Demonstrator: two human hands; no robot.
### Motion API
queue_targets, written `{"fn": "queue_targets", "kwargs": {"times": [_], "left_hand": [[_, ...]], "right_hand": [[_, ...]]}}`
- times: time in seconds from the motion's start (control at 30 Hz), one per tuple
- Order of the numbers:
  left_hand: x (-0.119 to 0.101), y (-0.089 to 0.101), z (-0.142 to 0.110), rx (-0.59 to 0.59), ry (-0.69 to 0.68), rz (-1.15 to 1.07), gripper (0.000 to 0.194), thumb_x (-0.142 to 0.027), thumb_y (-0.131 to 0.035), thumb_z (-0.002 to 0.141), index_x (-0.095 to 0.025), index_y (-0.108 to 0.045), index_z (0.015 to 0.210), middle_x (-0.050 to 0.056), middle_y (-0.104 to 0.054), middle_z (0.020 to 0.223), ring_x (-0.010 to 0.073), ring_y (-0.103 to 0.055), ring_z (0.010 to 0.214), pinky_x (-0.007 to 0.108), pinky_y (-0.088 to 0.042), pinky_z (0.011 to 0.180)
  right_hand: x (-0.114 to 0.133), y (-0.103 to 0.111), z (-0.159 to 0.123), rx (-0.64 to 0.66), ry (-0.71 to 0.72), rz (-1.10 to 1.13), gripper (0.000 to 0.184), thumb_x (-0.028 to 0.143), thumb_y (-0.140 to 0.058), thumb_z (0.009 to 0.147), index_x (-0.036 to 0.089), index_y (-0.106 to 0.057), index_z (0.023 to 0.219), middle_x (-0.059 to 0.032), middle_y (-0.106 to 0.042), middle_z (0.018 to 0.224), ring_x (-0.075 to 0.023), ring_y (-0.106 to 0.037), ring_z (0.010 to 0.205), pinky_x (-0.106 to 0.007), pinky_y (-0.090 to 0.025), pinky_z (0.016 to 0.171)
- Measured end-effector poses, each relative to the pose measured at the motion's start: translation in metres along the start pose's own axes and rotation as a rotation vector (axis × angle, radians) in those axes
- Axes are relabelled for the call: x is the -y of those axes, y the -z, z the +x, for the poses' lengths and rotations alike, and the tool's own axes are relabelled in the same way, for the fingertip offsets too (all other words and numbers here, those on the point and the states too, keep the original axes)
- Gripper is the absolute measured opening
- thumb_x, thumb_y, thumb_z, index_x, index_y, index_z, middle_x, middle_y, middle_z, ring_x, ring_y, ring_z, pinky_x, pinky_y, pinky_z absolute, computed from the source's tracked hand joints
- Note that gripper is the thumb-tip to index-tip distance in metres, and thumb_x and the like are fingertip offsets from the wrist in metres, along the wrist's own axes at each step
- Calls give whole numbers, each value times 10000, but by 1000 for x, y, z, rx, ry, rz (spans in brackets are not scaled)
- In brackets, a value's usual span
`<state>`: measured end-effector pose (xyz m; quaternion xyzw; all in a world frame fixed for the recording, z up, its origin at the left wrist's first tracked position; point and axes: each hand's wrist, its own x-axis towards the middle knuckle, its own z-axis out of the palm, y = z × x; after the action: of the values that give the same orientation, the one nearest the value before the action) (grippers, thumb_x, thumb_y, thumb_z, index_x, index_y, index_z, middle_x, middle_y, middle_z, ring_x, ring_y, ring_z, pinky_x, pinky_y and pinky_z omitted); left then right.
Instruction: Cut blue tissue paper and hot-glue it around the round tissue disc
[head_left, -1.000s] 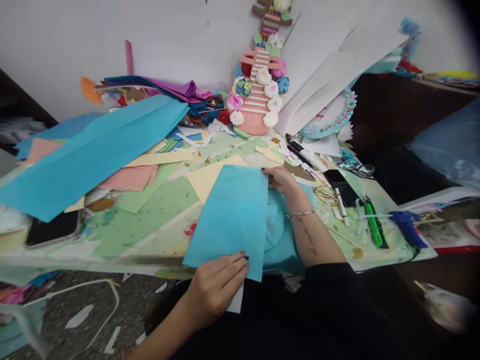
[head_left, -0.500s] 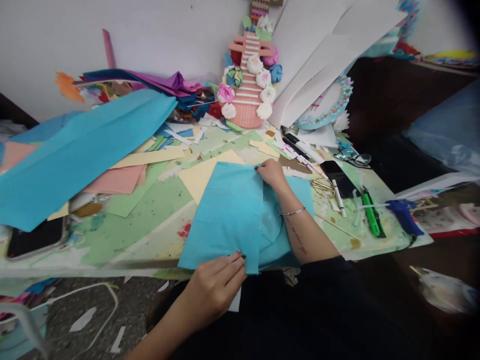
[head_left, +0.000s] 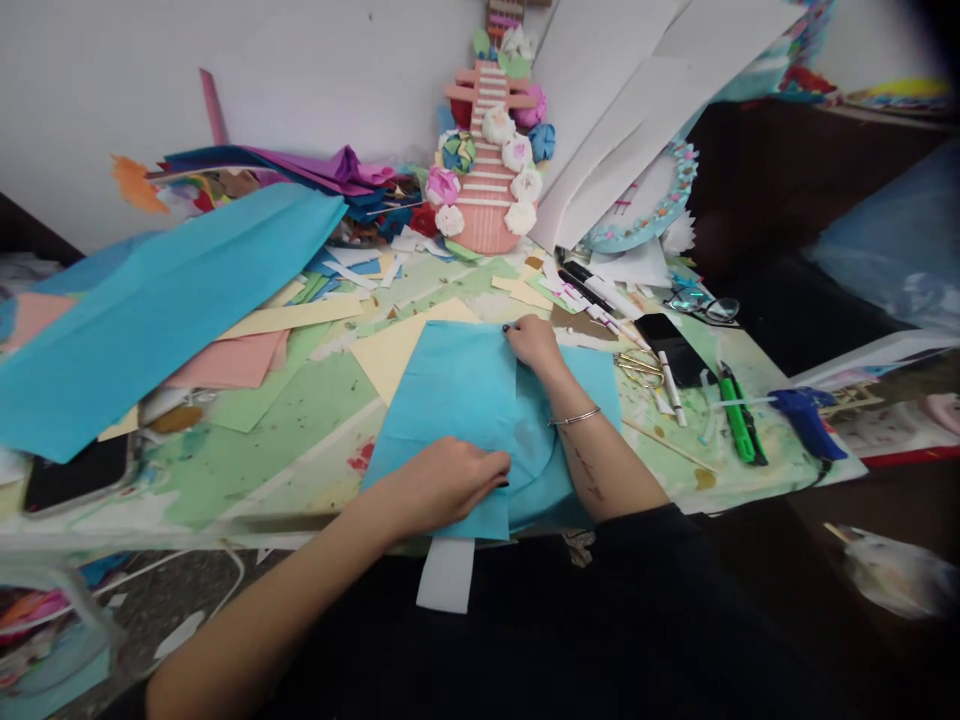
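Note:
A folded sheet of blue paper [head_left: 450, 380] lies at the table's front edge, its doubled layer on the left and a single layer stretching right beneath my right arm. At the far end of the fold, my right hand [head_left: 534, 342] is closed on the paper's upper edge. My left hand [head_left: 450, 482] rests on the doubled part, its fingers curled together at the fold's right edge, closed on the paper there. A white paper strip [head_left: 446, 575] sticks out below the front edge. Cream paper [head_left: 382, 350] lies partly under the blue sheet.
Right of the sheet lie gold scissors [head_left: 637, 368], a black phone [head_left: 675, 350], a white marker [head_left: 673, 388], a green cutter [head_left: 739, 420] and a blue glue gun [head_left: 810, 420]. A large blue sheet [head_left: 172, 300] covers the left side. A flower-decorated pink guitar [head_left: 489, 200] leans behind.
My left hand has moved up along the fold from the paper's lower edge, and its fingers have curled. The white strip shows more. My right hand still holds the top edge.

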<state>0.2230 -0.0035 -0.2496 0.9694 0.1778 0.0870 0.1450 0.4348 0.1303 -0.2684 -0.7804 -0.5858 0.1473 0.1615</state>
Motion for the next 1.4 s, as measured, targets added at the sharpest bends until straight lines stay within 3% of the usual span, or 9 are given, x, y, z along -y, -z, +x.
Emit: {"fn": "queue_targets", "kwargs": {"times": [0.13, 0.27, 0.43, 0.67, 0.77, 0.83, 0.97, 1.13, 1.4], "left_hand": [[-2, -11, -9, -84, -103, -115, 275, -264, -405, 993, -147, -624, 873, 54, -614, 758, 163, -581, 711, 270, -446, 621], [3, -16, -31, -116, -62, -552, 189, -191, -484, 959, -153, -669, 962, 111, -655, 1017, 166, -624, 955, 290, -526, 832], [9, -21, -42, -110, -106, -861, 201, -114, -536, 921, -177, -700, 1019, 110, -714, 1095, 221, -560, 1247, 408, -466, 1066], [16, 7, -43, -88, -26, -1111, 195, -171, -605, 895, -219, -738, 1030, 91, -693, 1203, 256, -591, 1227, 412, -510, 1032], [24, 20, -31, -477, 217, -924, 219, -279, -562, 936, -233, -713, 1088, 74, -675, 1243, 241, -602, 1211, 418, -492, 1049], [30, 19, -17, -604, 350, -599, 381, -411, -511, 953, -212, -616, 1260, 103, -580, 1375, 261, -487, 1334, 464, -387, 1136], [40, -8, 7, -433, 478, -57, 860, -696, -354, 898, -63, -310, 1478, 234, -238, 1572, 373, -118, 1486, 591, -171, 1185], [40, -37, 11, -298, 539, 131, 908, -716, -230, 905, -32, -226, 1503, 245, -225, 1573, 377, -120, 1484, 583, -126, 1182], [49, 0, 11, -143, 594, -55, 884, -725, -167, 902, -75, -327, 1479, 184, -310, 1558, 330, -253, 1460, 543, -195, 1189]], "right_hand": [[0, -2, 1, 0, -3, -18, 234, 287, -494, 914, 131, -665, 944, -225, -699, 1072, -314, -642, 1031, -352, -463, 849], [-1, -4, 3, 1, 0, -24, 260, 273, -478, 917, 103, -660, 992, -236, -693, 1074, -322, -638, 1040, -363, -465, 852], [-3, -6, 6, -9, 2, -17, 267, 285, -485, 911, 96, -660, 981, -233, -693, 1056, -326, -643, 1016, -374, -467, 836], [-4, -6, 5, -33, 15, 7, 216, 257, -502, 892, 107, -657, 910, -209, -702, 969, -309, -651, 950, -361, -466, 785], [-5, -7, 5, -41, 18, 12, 224, 262, -500, 892, 106, -660, 909, -209, -701, 969, -304, -648, 936, -357, -463, 773], [-6, -8, 5, -43, 18, 12, 235, 275, -498, 896, 108, -662, 917, -208, -701, 978, -301, -646, 937, -353, -464, 770], [-7, -8, 6, -39, 14, 5, 242, 280, -498, 892, 113, -671, 920, -209, -707, 979, -304, -643, 954, -346, -465, 774], [-7, -7, 7, -23, 7, 4, 249, 267, -490, 886, 113, -679, 938, -221, -713, 1000, -314, -657, 963, -339, -466, 774], [-5, -1, 5, 21, -20, 35, 264, 244, -482, 869, 108, -701, 925, -201, -734, 954, -283, -678, 937, -290, -465, 734]]}}
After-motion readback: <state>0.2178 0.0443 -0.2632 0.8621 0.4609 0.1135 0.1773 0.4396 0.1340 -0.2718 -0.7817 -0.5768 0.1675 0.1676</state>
